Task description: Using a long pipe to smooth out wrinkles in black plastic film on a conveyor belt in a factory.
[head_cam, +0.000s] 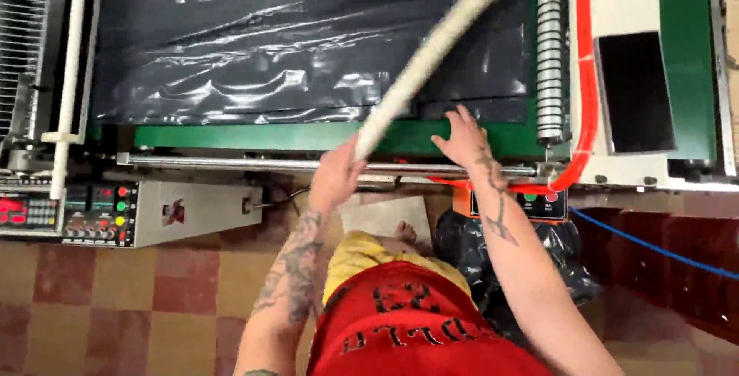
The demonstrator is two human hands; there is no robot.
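Left hand (336, 178) grips a long pale cardboard tube (428, 53), swinging it over the black plastic sheet (292, 45).
Right hand (464, 139) rests open on the green machine edge (308, 137); next up, I'd guess, is lining the tube up carefully.

The light is even and rather warm. The wrinkled black plastic sheet (308, 45) shows white glare streaks. The long pale cardboard tube (431, 53) is motion-blurred.

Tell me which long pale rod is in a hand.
The slanted rod, gripped by the left hand over the black sheet. The white pole at left stands untouched.
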